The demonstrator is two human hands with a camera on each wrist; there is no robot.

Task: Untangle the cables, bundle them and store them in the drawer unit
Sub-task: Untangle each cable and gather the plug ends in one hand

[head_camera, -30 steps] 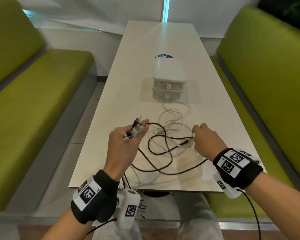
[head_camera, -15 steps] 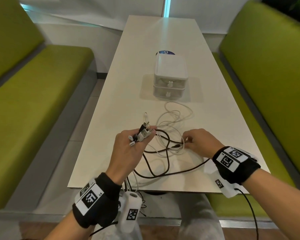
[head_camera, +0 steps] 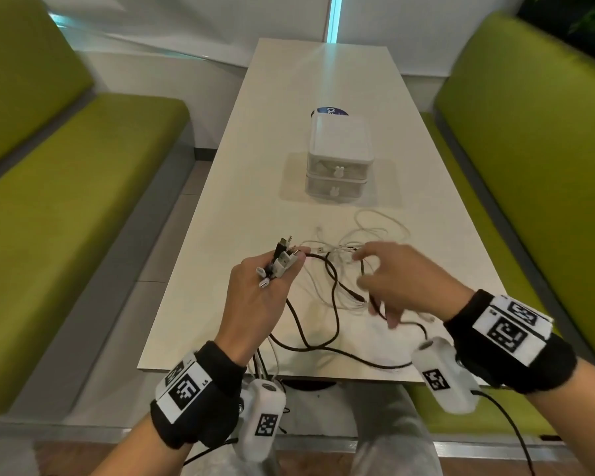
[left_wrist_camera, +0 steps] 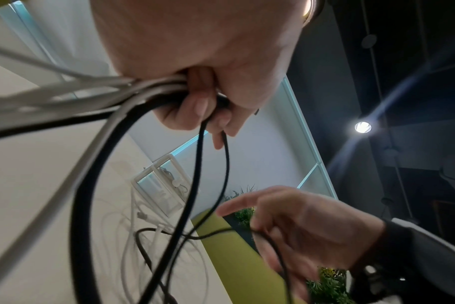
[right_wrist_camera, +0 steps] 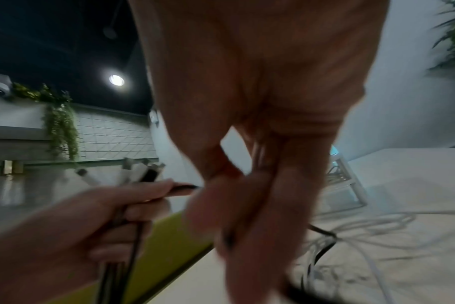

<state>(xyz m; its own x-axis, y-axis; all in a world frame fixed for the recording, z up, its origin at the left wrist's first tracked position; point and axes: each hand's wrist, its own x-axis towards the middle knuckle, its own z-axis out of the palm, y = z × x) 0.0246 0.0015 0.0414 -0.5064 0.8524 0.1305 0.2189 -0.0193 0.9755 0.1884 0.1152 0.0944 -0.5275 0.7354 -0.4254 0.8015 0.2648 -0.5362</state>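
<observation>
Over the near end of the counter point(head_camera: 220, 214), left hand point(head_camera: 255, 297) is fisted round a bunch of cable ends, black and white plugs point(head_camera: 282, 259) sticking up past the thumb; the leads drop out under the palm and off the counter edge. Right hand point(head_camera: 402, 286) is blurred, fingers curled with a thin black cable point(left_wrist_camera: 210, 234) running through them, raised just above the tangle. Rest of the cables point(head_camera: 340, 286), black and white, lie looped on the counter between both hands. Drawer unit point(head_camera: 339, 156) sits further back, mid-counter, both drawers shut, apart from the cables. Green benches point(head_camera: 66, 207) either side.
</observation>
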